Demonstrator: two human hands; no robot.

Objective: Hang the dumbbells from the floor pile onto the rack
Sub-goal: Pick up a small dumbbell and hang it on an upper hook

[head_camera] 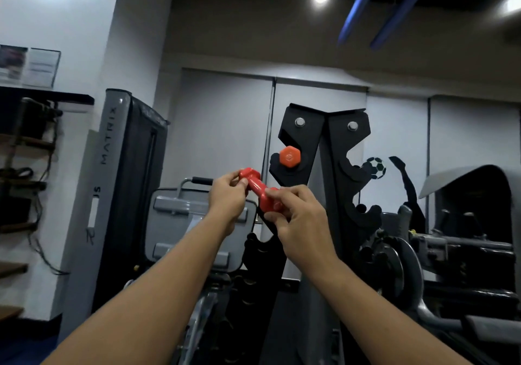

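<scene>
Both hands clamped on red dumbbell (260, 191), left hand (227, 199) on upper head, right hand (300, 218) on lower head, held just beside rack (329, 167) below orange dumbbell (289, 157); looks light, rigid, slick-coated, best gripped mid-handle.

Red dumbbell (258, 188), orange dumbbell (289, 157), black rack (337, 150)

The upper left notch of the black rack (324, 150) is filled by an orange dumbbell (289, 157). The notches on the right side are left open. Room to the left is narrowed by the grey machine (197, 223) close beside the rack.
</scene>
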